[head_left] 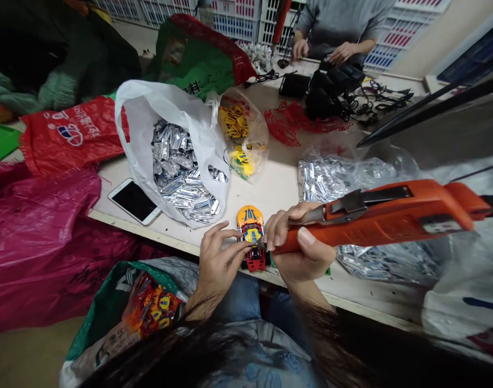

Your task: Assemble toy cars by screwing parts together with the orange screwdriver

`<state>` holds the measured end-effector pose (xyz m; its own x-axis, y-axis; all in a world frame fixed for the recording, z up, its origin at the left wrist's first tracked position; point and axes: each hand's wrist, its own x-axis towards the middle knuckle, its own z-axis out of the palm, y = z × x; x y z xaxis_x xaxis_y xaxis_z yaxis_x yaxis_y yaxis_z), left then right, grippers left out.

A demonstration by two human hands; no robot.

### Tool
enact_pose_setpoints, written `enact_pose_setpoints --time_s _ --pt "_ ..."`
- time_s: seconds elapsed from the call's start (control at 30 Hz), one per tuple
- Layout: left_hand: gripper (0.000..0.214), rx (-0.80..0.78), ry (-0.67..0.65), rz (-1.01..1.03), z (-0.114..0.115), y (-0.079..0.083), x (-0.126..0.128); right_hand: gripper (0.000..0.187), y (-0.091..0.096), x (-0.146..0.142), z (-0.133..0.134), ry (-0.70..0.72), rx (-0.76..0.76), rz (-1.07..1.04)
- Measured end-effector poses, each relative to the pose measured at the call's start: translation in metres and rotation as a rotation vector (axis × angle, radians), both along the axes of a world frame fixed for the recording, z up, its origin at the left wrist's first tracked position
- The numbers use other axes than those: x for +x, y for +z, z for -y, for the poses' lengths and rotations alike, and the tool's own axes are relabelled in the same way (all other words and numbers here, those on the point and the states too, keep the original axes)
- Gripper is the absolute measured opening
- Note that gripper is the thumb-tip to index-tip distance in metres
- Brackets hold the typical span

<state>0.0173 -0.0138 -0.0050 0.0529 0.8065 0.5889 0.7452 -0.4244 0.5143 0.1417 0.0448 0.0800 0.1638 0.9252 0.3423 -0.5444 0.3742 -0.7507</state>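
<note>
A toy car point(250, 216) with an orange front, a yellow-and-blue middle and a red frame lies on the table near its front edge. My right hand point(300, 253) is wrapped round an orange electric screwdriver point(383, 218), held nearly level, with its tip over the car's middle. From the other side, my left hand point(219, 257) reaches to that tip, thumb and forefinger brought together above the car. Whatever small piece they may pinch is too small to make out. A bit of green shows beneath my right hand.
A white bag point(129, 145) of silvery packets stands behind the car, beside a clear bag of yellow parts point(242, 159). A phone point(135, 200) lies to the left. More silvery packets point(323, 180) are at right. Red-and-yellow parts point(157, 304) fill a bag below. Another person's hands point(343, 53) work opposite.
</note>
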Motion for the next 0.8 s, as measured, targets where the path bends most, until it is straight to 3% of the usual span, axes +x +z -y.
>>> enact_pose_setpoints --time_s 0.23,0.4,0.8 --pt "0.021 0.020 0.004 -0.017 0.004 -0.003 0.004 0.011 -0.008 0.000 0.003 0.067 0.026 -0.008" --pt "0.051 -0.106 -0.007 -0.101 0.009 -0.011 0.003 0.011 -0.015 0.001 0.005 0.029 0.025 0.014" --pt "0.045 -0.250 -0.035 -0.055 0.012 -0.014 0.004 0.012 -0.020 -0.001 0.005 0.002 0.048 0.081"
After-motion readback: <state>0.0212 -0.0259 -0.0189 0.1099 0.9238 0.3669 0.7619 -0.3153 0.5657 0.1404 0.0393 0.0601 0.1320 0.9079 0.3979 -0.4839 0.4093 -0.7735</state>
